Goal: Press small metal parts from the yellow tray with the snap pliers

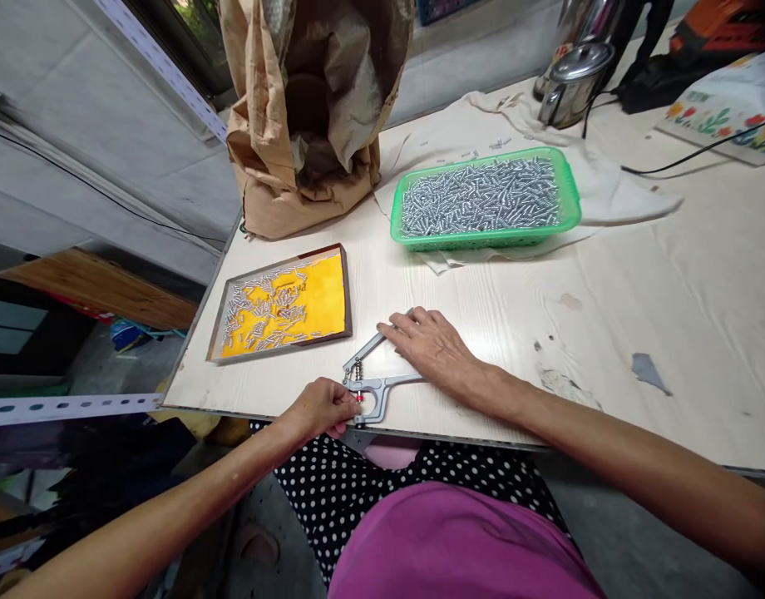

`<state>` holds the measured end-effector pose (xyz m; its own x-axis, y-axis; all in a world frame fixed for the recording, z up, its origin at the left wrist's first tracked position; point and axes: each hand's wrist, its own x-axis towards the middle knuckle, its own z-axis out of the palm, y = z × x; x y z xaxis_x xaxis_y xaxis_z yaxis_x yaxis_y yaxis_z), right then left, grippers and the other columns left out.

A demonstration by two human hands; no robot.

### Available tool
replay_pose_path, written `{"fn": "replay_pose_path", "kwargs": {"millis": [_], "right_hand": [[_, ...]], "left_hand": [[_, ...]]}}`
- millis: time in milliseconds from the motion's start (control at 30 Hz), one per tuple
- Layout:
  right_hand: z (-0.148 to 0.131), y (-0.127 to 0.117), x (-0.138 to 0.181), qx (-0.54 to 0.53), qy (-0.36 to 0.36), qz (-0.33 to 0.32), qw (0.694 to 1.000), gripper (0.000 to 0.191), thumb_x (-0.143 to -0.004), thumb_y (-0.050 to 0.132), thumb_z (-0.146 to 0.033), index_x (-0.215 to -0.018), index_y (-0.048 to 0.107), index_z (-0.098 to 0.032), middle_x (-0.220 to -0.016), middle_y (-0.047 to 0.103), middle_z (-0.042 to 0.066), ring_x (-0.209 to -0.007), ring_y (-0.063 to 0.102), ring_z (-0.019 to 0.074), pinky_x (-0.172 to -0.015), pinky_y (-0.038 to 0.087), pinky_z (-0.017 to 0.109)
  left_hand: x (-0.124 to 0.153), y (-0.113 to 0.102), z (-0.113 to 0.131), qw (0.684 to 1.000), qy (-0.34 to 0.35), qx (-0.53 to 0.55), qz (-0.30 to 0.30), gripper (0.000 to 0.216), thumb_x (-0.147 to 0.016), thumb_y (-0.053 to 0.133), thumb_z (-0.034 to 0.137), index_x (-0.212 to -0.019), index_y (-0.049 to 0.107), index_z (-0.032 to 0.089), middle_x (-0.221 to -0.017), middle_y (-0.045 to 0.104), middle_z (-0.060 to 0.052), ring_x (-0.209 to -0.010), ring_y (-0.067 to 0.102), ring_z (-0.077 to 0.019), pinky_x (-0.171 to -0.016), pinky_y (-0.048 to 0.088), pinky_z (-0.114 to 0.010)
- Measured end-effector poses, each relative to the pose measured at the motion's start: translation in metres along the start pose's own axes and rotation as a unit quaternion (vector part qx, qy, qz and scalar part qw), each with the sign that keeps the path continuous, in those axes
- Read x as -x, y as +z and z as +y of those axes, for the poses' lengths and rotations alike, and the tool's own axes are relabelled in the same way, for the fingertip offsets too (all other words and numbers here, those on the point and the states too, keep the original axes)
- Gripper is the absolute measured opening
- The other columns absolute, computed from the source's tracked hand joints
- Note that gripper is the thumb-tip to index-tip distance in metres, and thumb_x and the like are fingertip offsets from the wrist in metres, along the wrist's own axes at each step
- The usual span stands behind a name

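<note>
A grey metal hand press (382, 388) with a long lever, a spring and a red part lies at the front edge of the table. My right hand (436, 349) is over its handles, fingers laid across the upper lever and palm by the lower arm. At the press's jaw, my left hand (328, 406) is closed in a pinch; whatever sits between the fingertips is too small to make out. Behind my left hand, a shallow tray (328, 293) with a yellow bottom has many small silver pins scattered in it.
A green plastic basket (482, 243) full of small silver metal pins stands on a cloth (632, 204) farther back. An open brown paper bag (308, 204) is at the back left. At the back right are a metal mug (573, 87) and a black cord (688, 158).
</note>
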<state>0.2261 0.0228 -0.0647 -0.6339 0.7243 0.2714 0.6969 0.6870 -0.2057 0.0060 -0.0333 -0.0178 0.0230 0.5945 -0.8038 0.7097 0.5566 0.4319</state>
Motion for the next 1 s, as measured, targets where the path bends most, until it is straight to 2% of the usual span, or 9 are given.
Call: {"fn": "replay_pose_path", "kwargs": {"millis": [100,167,267,500,600,733,833,900,1000], "right_hand": [[0.005,0.009,-0.011,0.042,-0.035,-0.010,0.998,0.029,-0.095,0.048,-0.010,-0.121,0.054,-0.018,-0.101,0.061,0.008,-0.095,0.046,0.0268,-0.074,0.029,0.038],[0.008,0.012,-0.016,0.057,-0.057,-0.026,0.996,0.019,-0.095,0.047,-0.010,-0.107,0.060,-0.017,-0.093,0.061,0.008,-0.092,0.046,0.0266,-0.076,0.029,0.039],[0.014,0.008,-0.018,0.074,-0.085,-0.049,0.992,0.021,-0.096,0.043,-0.009,-0.092,0.061,-0.018,-0.087,0.060,0.007,-0.087,0.047,0.0246,-0.078,0.028,0.039],[0.021,-0.005,-0.015,0.094,-0.118,-0.033,0.988,0.021,-0.098,0.040,-0.010,-0.094,0.059,-0.017,-0.090,0.062,0.006,-0.084,0.048,0.0220,-0.075,0.027,0.038],[0.019,-0.003,-0.025,0.082,-0.113,-0.027,0.990,0.020,-0.098,0.042,-0.010,-0.094,0.060,-0.018,-0.089,0.063,0.005,-0.084,0.048,0.0222,-0.075,0.027,0.038],[0.016,-0.003,-0.035,0.048,-0.078,-0.067,0.994,0.019,-0.096,0.046,-0.010,-0.092,0.062,-0.017,-0.089,0.063,0.007,-0.086,0.050,0.0224,-0.073,0.029,0.036],[0.015,-0.008,-0.031,0.002,-0.042,-0.096,0.994,0.013,-0.094,0.057,-0.026,-0.089,0.065,-0.017,-0.094,0.063,0.008,-0.090,0.051,0.0235,-0.072,0.033,0.035],[0.015,-0.012,-0.022,-0.036,-0.028,-0.100,0.994,0.032,-0.089,0.063,-0.047,-0.098,0.066,-0.017,-0.100,0.063,0.010,-0.093,0.052,0.0257,-0.076,0.036,0.036],[0.014,-0.016,-0.005,-0.077,-0.048,-0.103,0.991,0.079,-0.074,0.064,-0.073,-0.123,0.056,-0.012,-0.118,0.059,0.015,-0.108,0.049,0.0322,-0.088,0.039,0.043]], "left_hand": [[0.003,0.004,0.003,1.000,-0.007,-0.005,0.024,0.040,-0.065,0.073,0.050,-0.059,0.056,0.014,-0.045,0.051,0.004,-0.043,0.050,-0.0106,-0.046,0.045,-0.022],[0.004,0.006,0.004,0.999,-0.015,0.003,0.032,0.037,-0.068,0.073,0.047,-0.061,0.059,0.014,-0.044,0.050,0.004,-0.042,0.049,-0.0100,-0.045,0.045,-0.022],[0.005,0.009,0.003,0.998,-0.033,0.036,0.027,0.034,-0.069,0.073,0.045,-0.067,0.062,0.012,-0.044,0.051,0.004,-0.041,0.048,-0.0090,-0.046,0.045,-0.021],[0.003,0.009,0.002,0.996,-0.047,0.075,0.007,0.039,-0.065,0.077,0.048,-0.069,0.061,0.013,-0.045,0.051,0.006,-0.041,0.048,-0.0085,-0.044,0.045,-0.021],[0.003,0.009,0.002,0.997,-0.039,0.064,0.002,0.041,-0.065,0.076,0.050,-0.066,0.058,0.014,-0.045,0.051,0.005,-0.041,0.048,-0.0084,-0.044,0.046,-0.021],[0.002,0.008,0.000,0.997,-0.043,0.065,0.000,0.043,-0.063,0.078,0.052,-0.065,0.056,0.015,-0.046,0.052,0.005,-0.041,0.050,-0.0087,-0.045,0.047,-0.020],[0.002,0.008,0.000,0.996,-0.052,0.072,-0.004,0.042,-0.063,0.078,0.051,-0.066,0.057,0.014,-0.046,0.052,0.005,-0.041,0.050,-0.0086,-0.045,0.047,-0.021],[0.002,0.007,0.002,0.995,-0.058,0.078,-0.012,0.041,-0.064,0.077,0.050,-0.067,0.057,0.014,-0.046,0.052,0.005,-0.041,0.049,-0.0082,-0.045,0.046,-0.021],[0.003,0.007,0.006,0.994,-0.060,0.084,-0.021,0.041,-0.064,0.078,0.049,-0.067,0.058,0.014,-0.046,0.052,0.005,-0.040,0.048,-0.0078,-0.045,0.046,-0.021]]}}
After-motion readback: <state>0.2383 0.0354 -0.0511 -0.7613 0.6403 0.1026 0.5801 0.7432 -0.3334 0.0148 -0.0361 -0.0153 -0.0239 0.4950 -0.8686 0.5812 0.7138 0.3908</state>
